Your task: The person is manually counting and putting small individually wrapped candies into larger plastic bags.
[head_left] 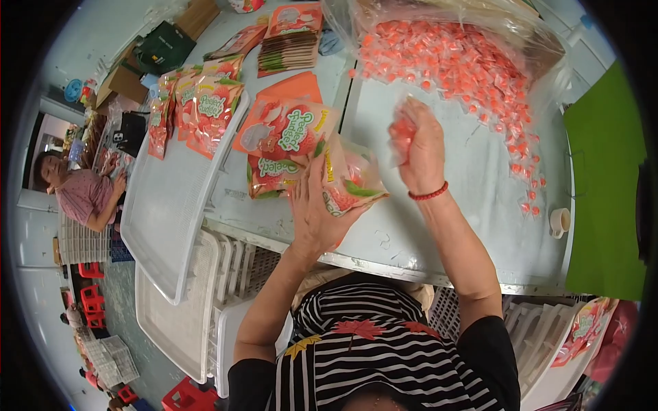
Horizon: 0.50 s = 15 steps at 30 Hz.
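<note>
My left hand [317, 218] grips a printed candy pouch [337, 200] near the table's front edge. The pouch's mouth faces up and right, and its clear side shows some red inside. Just right of it, my right hand [426, 154] is raised over the table, closed around several small clear-wrapped red candies [403, 133]. To the left of the held pouch, flat pouches [274, 130] of the same kind overlap on the table. A large heap of wrapped red candies [445, 61] spreads across the far right, with a loose trail running toward me.
A white tray [161, 205] juts past the table's left edge, with filled pouches [209, 106] at its far end. Behind lies a stack of pouches [291, 38]. A tape roll [560, 222] sits at the right edge beside a green panel [606, 185]. Another person [86, 192] sits far left.
</note>
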Available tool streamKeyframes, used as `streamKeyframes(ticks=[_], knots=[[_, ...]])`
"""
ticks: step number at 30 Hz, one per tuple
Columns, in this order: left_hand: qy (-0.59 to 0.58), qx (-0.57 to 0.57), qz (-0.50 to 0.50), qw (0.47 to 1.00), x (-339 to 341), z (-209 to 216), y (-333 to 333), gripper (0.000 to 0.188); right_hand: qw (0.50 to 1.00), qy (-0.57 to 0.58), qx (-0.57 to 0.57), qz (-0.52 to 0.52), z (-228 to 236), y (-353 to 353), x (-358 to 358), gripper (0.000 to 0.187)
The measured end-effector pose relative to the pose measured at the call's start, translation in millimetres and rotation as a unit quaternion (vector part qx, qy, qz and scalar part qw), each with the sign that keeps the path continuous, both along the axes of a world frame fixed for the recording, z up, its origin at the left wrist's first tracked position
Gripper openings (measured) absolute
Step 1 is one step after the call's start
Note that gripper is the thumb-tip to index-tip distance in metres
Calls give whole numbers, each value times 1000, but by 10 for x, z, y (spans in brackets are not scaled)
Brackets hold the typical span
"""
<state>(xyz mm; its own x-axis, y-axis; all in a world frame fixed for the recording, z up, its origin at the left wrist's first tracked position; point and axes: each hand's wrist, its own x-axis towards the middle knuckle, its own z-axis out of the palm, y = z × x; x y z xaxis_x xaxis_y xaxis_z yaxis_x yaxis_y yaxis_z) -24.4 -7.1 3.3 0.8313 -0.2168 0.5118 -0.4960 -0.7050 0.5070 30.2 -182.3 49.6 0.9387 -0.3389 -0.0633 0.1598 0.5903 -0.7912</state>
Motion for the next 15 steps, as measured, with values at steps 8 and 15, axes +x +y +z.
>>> streamKeyframes(ticks=[8,15], knots=[[-8,-33,-24,999,71,-46,-128,104,991,-55,-69,103,-30,96,-242,12],[-4,-71,-32,997,127,-78,-205,100,879,-147,-452,38,97,128,-419,10]])
